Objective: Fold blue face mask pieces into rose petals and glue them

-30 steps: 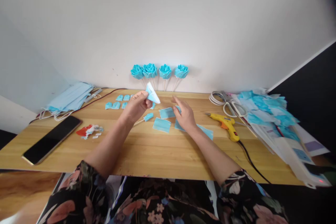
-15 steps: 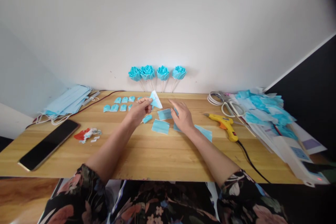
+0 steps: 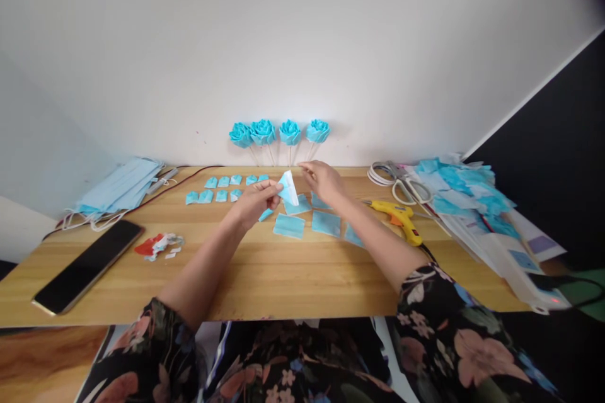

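My left hand (image 3: pixel 258 201) is closed, pinching a folded light-blue piece of mask fabric (image 3: pixel 288 188) with a white edge turned to the right. Just to the right of it, my right hand (image 3: pixel 324 181) hangs in the air with bent fingers; the thumb and fingertips are close together, and whether they hold anything is too small to see. Below the hands lie several flat blue fabric rectangles (image 3: pixel 289 226). Small folded blue pieces (image 3: pixel 222 196) sit in two rows to the left of my left hand.
Several blue fabric flowers on sticks (image 3: pixel 263 132) lean against the wall. On the left are masks (image 3: pixel 118 182), a phone (image 3: pixel 87 267) and scraps (image 3: pixel 158 245). A yellow glue gun (image 3: pixel 399 219), scissors (image 3: pixel 410 191), tape (image 3: pixel 382 173) and a fabric pile (image 3: pixel 466 186) are on the right.
My left hand has moved slightly right with the folded fabric, which has turned. My right hand has lifted away from the rectangles, and its fingers have drawn together.
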`<state>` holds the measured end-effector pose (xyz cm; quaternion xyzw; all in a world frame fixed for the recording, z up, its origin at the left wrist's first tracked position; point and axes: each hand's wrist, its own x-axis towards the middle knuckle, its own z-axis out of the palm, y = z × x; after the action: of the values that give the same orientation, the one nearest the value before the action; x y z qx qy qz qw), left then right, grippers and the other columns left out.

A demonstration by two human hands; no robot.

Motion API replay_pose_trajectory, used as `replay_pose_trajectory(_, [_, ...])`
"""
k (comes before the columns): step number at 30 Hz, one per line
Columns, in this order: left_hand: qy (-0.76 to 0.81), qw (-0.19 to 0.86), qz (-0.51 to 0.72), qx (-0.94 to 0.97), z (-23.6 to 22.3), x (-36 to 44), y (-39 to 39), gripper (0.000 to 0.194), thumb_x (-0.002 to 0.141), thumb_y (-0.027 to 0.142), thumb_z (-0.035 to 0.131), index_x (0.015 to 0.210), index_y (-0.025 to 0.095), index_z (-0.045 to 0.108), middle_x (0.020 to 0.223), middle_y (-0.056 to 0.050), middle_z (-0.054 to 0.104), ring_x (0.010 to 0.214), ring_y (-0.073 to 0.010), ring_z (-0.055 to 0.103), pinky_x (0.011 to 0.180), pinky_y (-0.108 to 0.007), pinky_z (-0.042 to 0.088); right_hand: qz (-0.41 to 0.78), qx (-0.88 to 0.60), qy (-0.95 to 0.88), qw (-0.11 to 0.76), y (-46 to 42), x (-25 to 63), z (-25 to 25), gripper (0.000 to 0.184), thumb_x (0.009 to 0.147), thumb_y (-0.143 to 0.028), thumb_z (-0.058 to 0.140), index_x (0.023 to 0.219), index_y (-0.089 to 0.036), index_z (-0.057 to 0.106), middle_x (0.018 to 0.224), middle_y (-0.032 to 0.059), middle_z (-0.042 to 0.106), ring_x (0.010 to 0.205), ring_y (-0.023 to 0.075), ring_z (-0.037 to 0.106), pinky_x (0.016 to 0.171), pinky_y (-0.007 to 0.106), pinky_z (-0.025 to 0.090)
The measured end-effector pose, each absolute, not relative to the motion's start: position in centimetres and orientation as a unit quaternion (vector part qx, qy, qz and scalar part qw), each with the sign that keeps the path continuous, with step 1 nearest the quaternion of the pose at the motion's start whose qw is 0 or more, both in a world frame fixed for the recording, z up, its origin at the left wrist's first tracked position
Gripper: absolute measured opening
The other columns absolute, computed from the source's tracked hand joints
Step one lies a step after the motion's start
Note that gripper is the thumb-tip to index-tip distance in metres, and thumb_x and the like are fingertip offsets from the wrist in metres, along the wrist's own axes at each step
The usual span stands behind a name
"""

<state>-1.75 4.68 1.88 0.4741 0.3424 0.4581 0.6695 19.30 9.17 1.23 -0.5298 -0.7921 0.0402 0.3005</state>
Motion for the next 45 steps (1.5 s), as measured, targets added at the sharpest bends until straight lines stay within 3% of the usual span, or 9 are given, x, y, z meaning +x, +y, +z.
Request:
replay_pose_trajectory(3, [0.305, 0.702, 0.453, 0.456, 1.9, -1.8, 4.7, 0.036, 0.066, 0.039, 0.083, 0.061, 0.015, 0.057, 0.048, 0.001, 0.053, 0.044, -0.0077, 0.046, 0.046, -0.021, 0.033, 0.052, -0.556, -0.794, 0.240, 11.5, 17.7, 2.0, 0.035, 0.096, -0.022, 0.047, 0.125, -0.021, 0.067, 0.117, 0.0080, 0.073, 0.104, 0.0225, 0.067, 0.087, 0.031, 0.047])
replay_pose_trajectory(8, [0.263, 0.746, 0.438, 0.427, 2.0, -1.8, 4.5, 0.035, 0.069, 0.035, 0.081, 0.060, 0.016, 0.054, 0.047, 0.002, 0.053, 0.043, -0.0081, 0.048, 0.048, -0.022, 0.037, 0.042, -0.564, -0.797, 0.210, 14.1, 14.5, 1.7, 0.031, 0.099, -0.032, 0.045, 0.113, -0.021, 0.071, 0.109, 0.0085, 0.076, 0.103, 0.0221, 0.068, 0.082, 0.028, 0.045])
replay_pose_trajectory(14, [0.249, 0.761, 0.445, 0.402, 2.1, -1.8, 4.4, 0.035, 0.068, 0.033, 0.082, 0.058, 0.016, 0.053, 0.046, 0.003, 0.051, 0.041, -0.0078, 0.046, 0.047, -0.022, 0.037, 0.023, -0.626, -0.760, 0.172, 16.9, 11.2, 1.1, 0.038, 0.100, -0.042, 0.045, 0.109, -0.016, 0.071, 0.107, 0.0166, 0.075, 0.096, 0.0251, 0.069, 0.078, 0.030, 0.046])
replay_pose_trajectory(19, [0.244, 0.761, 0.443, 0.406, 1.9, -1.9, 4.6, 0.035, 0.070, 0.034, 0.080, 0.058, 0.016, 0.054, 0.047, 0.002, 0.051, 0.042, -0.0083, 0.047, 0.048, -0.023, 0.038, 0.016, -0.645, -0.749, 0.149, 17.9, 9.8, 1.2, 0.041, 0.102, -0.038, 0.040, 0.109, -0.013, 0.072, 0.108, 0.0190, 0.074, 0.098, 0.0250, 0.069, 0.081, 0.031, 0.048])
replay_pose_trajectory(27, [0.256, 0.764, 0.449, 0.385, 1.7, -1.8, 4.8, 0.036, 0.067, 0.034, 0.083, 0.058, 0.015, 0.054, 0.047, 0.003, 0.051, 0.042, -0.0068, 0.045, 0.046, -0.020, 0.034, 0.010, -0.660, -0.741, 0.126, 17.9, 9.3, 1.5, 0.040, 0.100, -0.026, 0.036, 0.111, -0.014, 0.073, 0.109, 0.0166, 0.075, 0.102, 0.0250, 0.069, 0.083, 0.031, 0.048])
replay_pose_trajectory(36, [0.259, 0.760, 0.453, 0.387, 1.6, -1.7, 4.9, 0.035, 0.067, 0.033, 0.083, 0.059, 0.015, 0.053, 0.045, 0.003, 0.052, 0.040, -0.0073, 0.045, 0.045, -0.020, 0.033, 0.012, -0.648, -0.754, 0.107, 17.5, 10.7, 1.0, 0.041, 0.101, -0.042, 0.039, 0.106, -0.021, 0.074, 0.110, 0.0099, 0.076, 0.103, 0.0225, 0.069, 0.082, 0.028, 0.047])
replay_pose_trajectory(45, [0.268, 0.758, 0.451, 0.387, 1.5, -1.7, 4.9, 0.035, 0.068, 0.031, 0.081, 0.058, 0.015, 0.051, 0.045, 0.002, 0.052, 0.040, -0.0071, 0.045, 0.046, -0.020, 0.033, 0.016, -0.706, -0.704, 0.077, 17.3, 14.2, 0.6, 0.059, 0.102, -0.052, 0.029, 0.114, -0.013, 0.072, 0.110, 0.0204, 0.074, 0.110, 0.0271, 0.068, 0.087, 0.030, 0.048])
